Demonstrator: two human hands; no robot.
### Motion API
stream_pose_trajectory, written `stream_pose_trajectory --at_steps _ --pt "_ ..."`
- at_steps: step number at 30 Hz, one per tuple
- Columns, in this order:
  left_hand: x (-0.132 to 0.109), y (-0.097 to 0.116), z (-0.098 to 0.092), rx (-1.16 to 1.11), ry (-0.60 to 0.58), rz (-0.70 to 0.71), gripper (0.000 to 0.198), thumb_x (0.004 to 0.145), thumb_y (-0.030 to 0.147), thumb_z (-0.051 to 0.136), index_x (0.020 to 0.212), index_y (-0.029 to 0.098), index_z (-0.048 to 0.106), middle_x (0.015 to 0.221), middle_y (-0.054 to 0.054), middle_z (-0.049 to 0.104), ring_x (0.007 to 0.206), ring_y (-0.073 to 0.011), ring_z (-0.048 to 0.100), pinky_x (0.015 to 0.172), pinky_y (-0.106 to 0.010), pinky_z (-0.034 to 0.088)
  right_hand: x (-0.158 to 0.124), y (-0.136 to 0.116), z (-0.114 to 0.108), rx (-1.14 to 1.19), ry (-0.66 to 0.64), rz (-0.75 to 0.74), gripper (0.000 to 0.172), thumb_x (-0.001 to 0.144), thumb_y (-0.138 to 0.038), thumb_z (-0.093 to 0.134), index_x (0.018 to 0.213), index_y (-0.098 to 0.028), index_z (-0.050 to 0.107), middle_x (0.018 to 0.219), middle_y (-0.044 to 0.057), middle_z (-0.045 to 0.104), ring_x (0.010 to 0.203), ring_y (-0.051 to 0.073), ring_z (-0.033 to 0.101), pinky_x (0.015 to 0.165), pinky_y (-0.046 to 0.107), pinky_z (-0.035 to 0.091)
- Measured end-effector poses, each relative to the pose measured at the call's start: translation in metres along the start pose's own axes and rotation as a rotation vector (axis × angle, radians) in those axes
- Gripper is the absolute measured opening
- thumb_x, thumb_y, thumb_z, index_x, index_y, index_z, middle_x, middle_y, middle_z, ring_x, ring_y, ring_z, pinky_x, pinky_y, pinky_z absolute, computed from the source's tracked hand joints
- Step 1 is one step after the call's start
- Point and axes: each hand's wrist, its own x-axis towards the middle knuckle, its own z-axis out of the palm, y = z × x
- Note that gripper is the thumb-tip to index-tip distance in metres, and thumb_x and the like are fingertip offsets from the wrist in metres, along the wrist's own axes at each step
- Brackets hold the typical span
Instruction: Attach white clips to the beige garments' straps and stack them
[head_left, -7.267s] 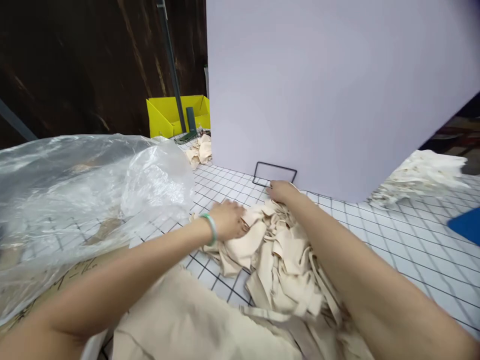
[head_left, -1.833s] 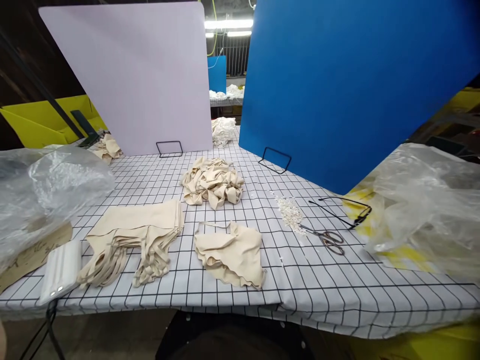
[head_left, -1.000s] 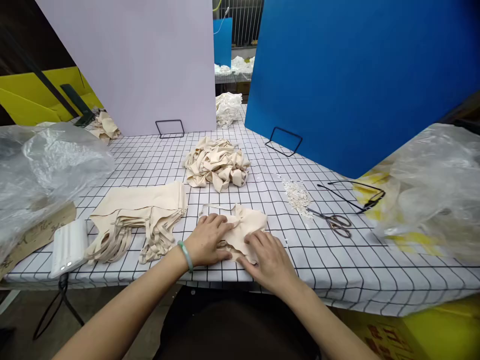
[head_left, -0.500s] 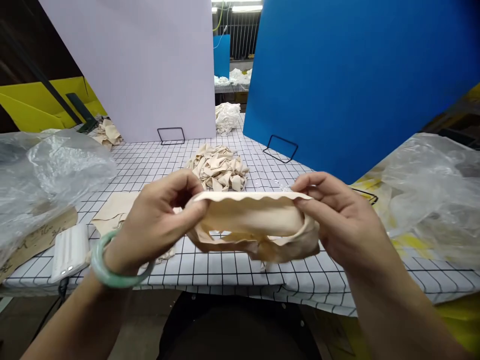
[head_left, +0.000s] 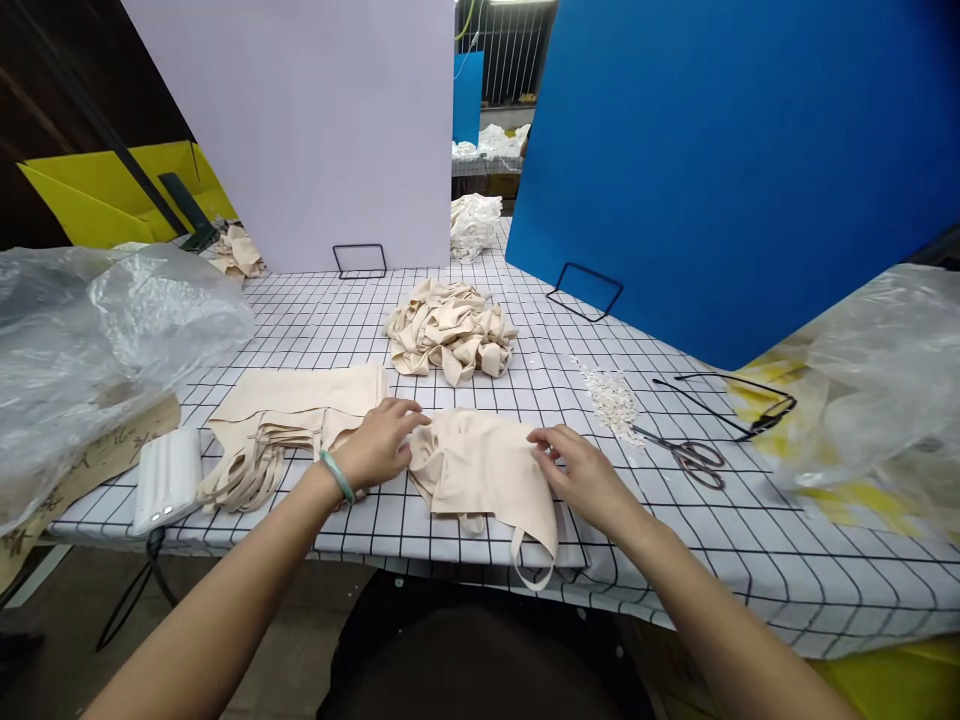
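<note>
A beige fabric garment piece (head_left: 486, 470) lies flat near the front edge of the grid-patterned table (head_left: 675, 530), one strap loop hanging over the edge. My left hand (head_left: 379, 445), with a green bangle on the wrist, pinches the piece's left edge. At the right edge of the piece my right hand (head_left: 581, 475) rests with fingers curled onto the cloth. Left of the hands lies a stack of flat beige pieces (head_left: 292, 415). A heap of crumpled beige pieces (head_left: 450, 330) sits further back at the table's middle.
Scissors (head_left: 686, 455), a small pile of white scraps (head_left: 611, 398) and black glasses (head_left: 739, 400) lie to the right. Clear plastic bags (head_left: 97, 340) flank both sides. A white ribbed device (head_left: 166, 480) sits front left. Lilac (head_left: 322, 120) and blue (head_left: 712, 150) boards stand behind.
Half a second ago both hands held the beige piece stretched in the air; now it lies flat on the table with the hands at its two sides.
</note>
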Motion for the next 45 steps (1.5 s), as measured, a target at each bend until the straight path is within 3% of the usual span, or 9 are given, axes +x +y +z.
stream_pose_trajectory --at_steps 4,7,11,17,23,29,33,37,45 --pt "0.013 0.011 -0.003 0.054 -0.156 0.134 0.045 0.072 0.01 0.062 0.115 0.022 0.064 0.14 -0.011 0.052 0.134 -0.036 0.041 0.107 -0.06 0.039 -0.001 -0.038 0.03 -0.075 -0.044 -0.194 0.026 0.086 -0.034 0.059 0.109 -0.022 0.059 0.105 0.009 0.064 0.097 0.028 0.061 0.083 0.045 0.051" --pt "0.008 0.022 -0.007 0.015 0.088 0.101 0.029 0.076 0.006 0.056 0.102 0.017 0.062 0.123 -0.012 0.06 0.121 -0.0296 0.051 0.102 -0.05 0.047 -0.017 -0.053 0.051 -0.129 -0.075 -0.306 0.049 0.077 -0.03 0.069 0.123 -0.023 0.053 0.112 0.009 0.062 0.098 0.029 0.058 0.082 0.045 0.05" --pt "-0.017 0.049 0.012 -0.089 0.358 0.096 0.021 0.089 0.022 0.055 0.11 0.017 0.054 0.11 -0.011 0.059 0.107 -0.0254 0.056 0.093 -0.046 0.052 -0.026 -0.047 0.057 -0.136 0.017 -0.295 0.021 0.078 -0.007 0.054 0.094 -0.021 0.058 0.09 0.005 0.061 0.08 0.021 0.057 0.07 0.035 0.046" --pt "0.004 0.081 0.041 -0.177 0.472 0.034 0.035 0.085 0.024 0.059 0.118 0.016 0.051 0.114 -0.013 0.061 0.107 -0.0281 0.059 0.091 -0.047 0.054 -0.005 -0.071 -0.001 0.129 0.257 -0.347 0.017 0.086 -0.01 0.05 0.074 -0.021 0.051 0.069 -0.001 0.052 0.062 0.014 0.049 0.055 0.027 0.039" --pt "0.008 0.092 -0.038 -0.102 0.657 0.109 0.035 0.08 0.004 0.047 0.112 0.017 0.053 0.116 -0.012 0.059 0.114 -0.0242 0.057 0.092 -0.04 0.056 -0.026 -0.105 -0.084 0.213 0.589 -0.349 0.016 0.083 -0.012 0.06 0.073 -0.023 0.057 0.073 -0.001 0.059 0.066 0.015 0.054 0.057 0.029 0.042" --pt "-0.011 0.077 -0.082 0.058 0.5 -0.097 0.021 0.076 0.005 0.046 0.088 0.017 0.057 0.09 -0.006 0.06 0.081 -0.0207 0.058 0.072 -0.037 0.056 -0.02 -0.087 -0.089 0.088 0.699 -0.131 0.017 0.078 -0.012 0.06 0.068 -0.023 0.052 0.066 -0.003 0.052 0.06 0.014 0.05 0.056 0.028 0.04" --pt "-0.003 0.052 -0.054 0.078 0.65 -0.235 0.038 0.074 0.002 0.045 0.108 0.014 0.058 0.105 -0.011 0.06 0.096 -0.0245 0.06 0.082 -0.038 0.056 -0.006 -0.046 -0.053 -0.056 0.759 -0.116 0.016 0.079 -0.015 0.056 0.071 -0.024 0.046 0.068 -0.002 0.05 0.061 0.014 0.048 0.056 0.027 0.04" --pt "-0.003 0.033 -0.023 -0.023 0.259 -0.417 0.049 0.08 0.003 0.039 0.125 0.011 0.057 0.115 -0.015 0.065 0.11 -0.0278 0.063 0.094 -0.043 0.054 -0.004 -0.008 -0.024 -0.184 0.474 0.074 0.016 0.073 -0.014 0.051 0.066 -0.024 0.041 0.061 -0.002 0.05 0.05 0.013 0.041 0.046 0.027 0.029" --pt "-0.043 0.058 -0.071 -0.541 0.244 -0.159 0.054 0.089 0.019 0.042 0.141 0.027 0.054 0.144 0.001 0.054 0.134 -0.0257 0.05 0.11 -0.042 0.048 -0.02 -0.038 -0.085 0.293 0.545 0.187 0.022 0.074 -0.026 0.058 0.095 -0.025 0.055 0.065 -0.002 0.061 0.049 0.015 0.054 0.041 0.023 0.038"
